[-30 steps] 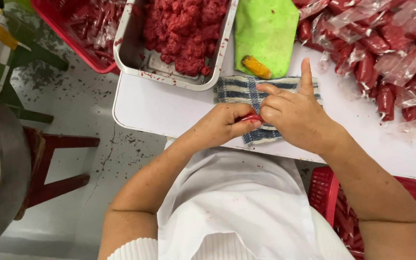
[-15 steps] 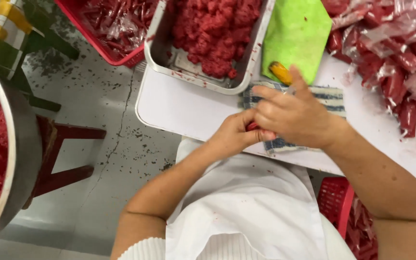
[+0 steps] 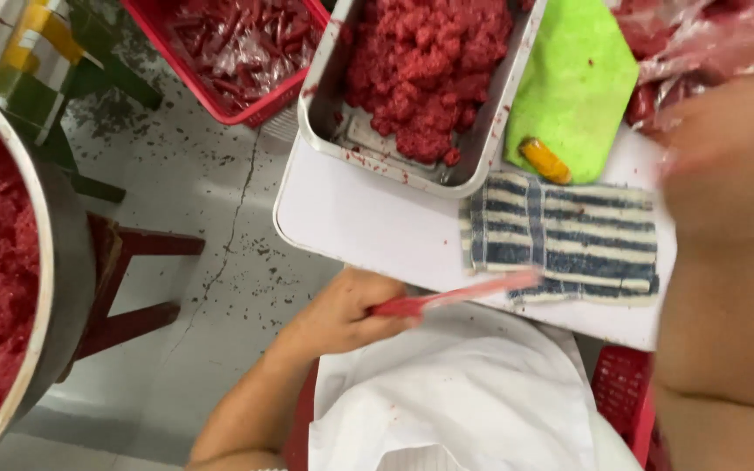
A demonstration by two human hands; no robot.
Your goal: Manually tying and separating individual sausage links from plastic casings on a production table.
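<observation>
Gripping a thin red stick (image 3: 455, 295) in left hand (image 3: 342, 316), pointing right toward striped cloth (image 3: 565, 235); right hand (image 3: 726, 148) blurred, grip unclear

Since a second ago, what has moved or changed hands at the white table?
The hands have parted. The left hand has drawn back off the blue-striped cloth toward the body, gripping a thin red plastic-wrapped stick. The right hand has let go and lifted right, now blurred. The steel tray of red mince, green cloth and striped cloth lie as before.
</observation>
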